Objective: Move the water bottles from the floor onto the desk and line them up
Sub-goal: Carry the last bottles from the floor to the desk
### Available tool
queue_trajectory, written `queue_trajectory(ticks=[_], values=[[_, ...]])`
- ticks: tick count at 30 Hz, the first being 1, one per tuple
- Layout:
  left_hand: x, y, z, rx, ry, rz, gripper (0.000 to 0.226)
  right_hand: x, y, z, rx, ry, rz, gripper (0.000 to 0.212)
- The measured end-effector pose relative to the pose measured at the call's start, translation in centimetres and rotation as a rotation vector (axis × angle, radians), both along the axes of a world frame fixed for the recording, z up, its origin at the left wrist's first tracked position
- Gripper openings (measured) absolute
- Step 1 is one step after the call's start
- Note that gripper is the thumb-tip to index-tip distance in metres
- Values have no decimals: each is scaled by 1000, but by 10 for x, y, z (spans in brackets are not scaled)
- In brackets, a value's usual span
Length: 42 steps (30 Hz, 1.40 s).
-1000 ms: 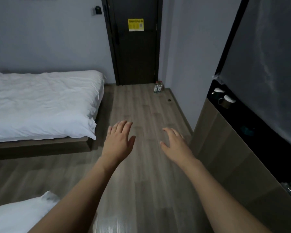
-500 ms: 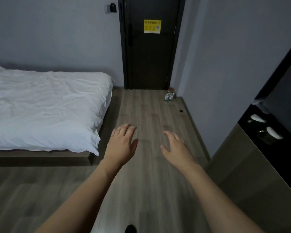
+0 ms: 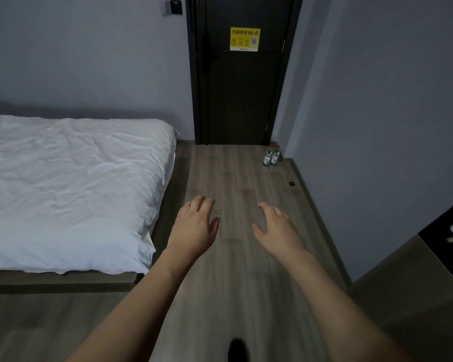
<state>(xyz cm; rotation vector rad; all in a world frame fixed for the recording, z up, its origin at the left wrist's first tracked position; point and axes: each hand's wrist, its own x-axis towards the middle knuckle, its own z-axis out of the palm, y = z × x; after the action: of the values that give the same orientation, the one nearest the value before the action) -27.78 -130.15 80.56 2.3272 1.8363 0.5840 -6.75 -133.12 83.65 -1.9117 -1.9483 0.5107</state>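
left hand (image 3: 194,228), right hand (image 3: 279,231), fingers relaxed, outstretched

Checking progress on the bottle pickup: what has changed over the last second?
The view has swung left and moved toward the door; the water bottles look nearer. Left hand and right hand remain outstretched, open and empty. Bottles still stand on the floor.

Setting: a hotel or guest bedroom. Indicators: a low platform bed (image 3: 63,194) with rumpled white bedding at 9 o'clock; a dark entry door (image 3: 242,95) at 12 o'clock carrying a yellow Wi-Fi QR notice (image 3: 245,39); a wall-mounted card-type switch (image 3: 173,6) just left of the door frame; grey wood-plank floor (image 3: 236,270); plain grey walls; built-in dark cabinetry (image 3: 429,270) at 3 o'clock.
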Motion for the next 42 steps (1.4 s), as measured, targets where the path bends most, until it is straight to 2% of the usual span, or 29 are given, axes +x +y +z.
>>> queue_trajectory(ticks=[7, 12, 18, 27, 38, 42], values=[[14, 145, -18, -10, 48, -7, 50, 14, 143, -24, -5, 49, -1, 55], [30, 262, -6, -36, 112, -23, 51, 35, 257, -21, -5, 71, -16, 56], [46, 373, 13, -18, 65, -14, 51, 51, 366, -11, 14, 78, -9, 55], [56, 522, -3, -39, 45, -34, 51, 60, 514, -26, -10, 83, -31, 55], [28, 782, 0, -34, -16, -25, 52, 38, 774, -20, -10, 59, -40, 56], [37, 862, 8, -51, -40, -48, 52, 43, 841, -20, -21, 72, -63, 56]])
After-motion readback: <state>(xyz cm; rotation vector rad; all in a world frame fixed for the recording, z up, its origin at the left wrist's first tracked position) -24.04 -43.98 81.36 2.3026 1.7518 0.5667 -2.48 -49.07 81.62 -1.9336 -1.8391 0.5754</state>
